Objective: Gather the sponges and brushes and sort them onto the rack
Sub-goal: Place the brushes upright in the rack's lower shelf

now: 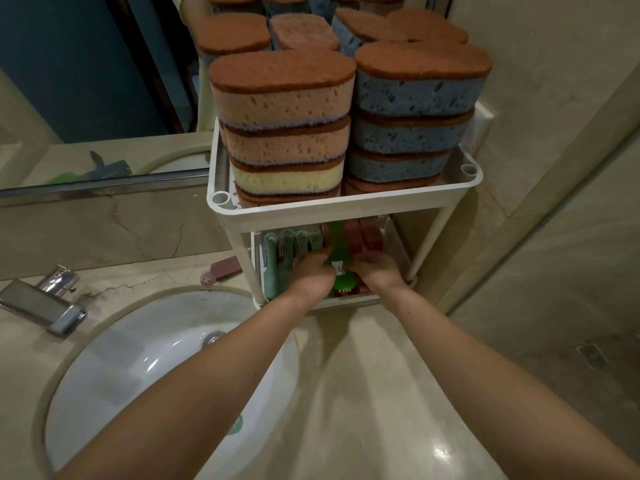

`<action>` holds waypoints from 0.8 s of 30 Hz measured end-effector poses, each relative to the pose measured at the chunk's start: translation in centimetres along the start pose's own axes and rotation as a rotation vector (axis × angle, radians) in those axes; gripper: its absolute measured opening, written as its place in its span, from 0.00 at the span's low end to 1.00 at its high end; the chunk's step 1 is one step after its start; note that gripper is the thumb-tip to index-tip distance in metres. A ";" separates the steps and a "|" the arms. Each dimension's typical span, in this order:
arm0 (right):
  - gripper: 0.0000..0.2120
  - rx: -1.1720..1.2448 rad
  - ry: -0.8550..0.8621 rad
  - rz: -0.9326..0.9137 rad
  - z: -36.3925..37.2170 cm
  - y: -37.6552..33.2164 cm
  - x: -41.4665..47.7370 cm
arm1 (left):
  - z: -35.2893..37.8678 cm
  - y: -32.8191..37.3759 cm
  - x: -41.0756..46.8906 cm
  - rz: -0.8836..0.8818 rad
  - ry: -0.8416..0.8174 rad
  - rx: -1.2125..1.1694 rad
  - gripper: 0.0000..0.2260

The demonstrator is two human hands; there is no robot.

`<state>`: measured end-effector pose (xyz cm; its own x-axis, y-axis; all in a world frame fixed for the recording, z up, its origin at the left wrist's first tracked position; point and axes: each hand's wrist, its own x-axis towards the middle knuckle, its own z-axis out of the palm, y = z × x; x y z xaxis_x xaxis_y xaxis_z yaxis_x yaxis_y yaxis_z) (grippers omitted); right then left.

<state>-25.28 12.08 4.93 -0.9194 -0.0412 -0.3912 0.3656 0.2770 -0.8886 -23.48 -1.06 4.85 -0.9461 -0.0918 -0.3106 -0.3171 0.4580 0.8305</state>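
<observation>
left hand (308, 273): fingers curled round the left side of the green brush (341, 268), on the lower shelf of the rack (346, 207)
right hand (379, 271): curled on the brush's right side, gripping too; fingertips partly hidden
green brush: between teal brushes (287, 244) on the left and red brushes (363, 233) on the right, at the near lip, looks not seated yet
sponges (282, 109): tall stacks on the top shelf, well above the rim
loose brush (223, 270): on the counter left of the rack, near the sink (138, 341), not gathered
risk, row: packed tight; wedging could tip neighbours over the near lip
risk, stacks: a shove on the rack likely shakes top sponges off
risk, miss: loose brush gets left behind
</observation>
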 end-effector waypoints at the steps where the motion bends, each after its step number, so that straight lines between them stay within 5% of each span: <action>1: 0.03 -0.072 0.006 -0.031 0.0 0.1 0.3 | 0.0 -0.1 0.1 -0.021 -0.006 0.010 0.19; 9: 0.10 -0.556 -0.023 -0.095 0.2 0.5 1.5 | 0.4 -1.1 1.0 -0.065 -0.042 0.119 0.25; 24: 0.11 -0.649 0.066 -0.185 -0.3 0.5 -3.1 | -1.1 -1.4 -4.0 -0.025 0.031 -0.187 0.24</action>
<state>-22.31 12.64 5.77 -0.9729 -0.0899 -0.2130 0.0597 0.7924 -0.6071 -19.36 -2.32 5.45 -0.9385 -0.1298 -0.3199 -0.3443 0.2835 0.8950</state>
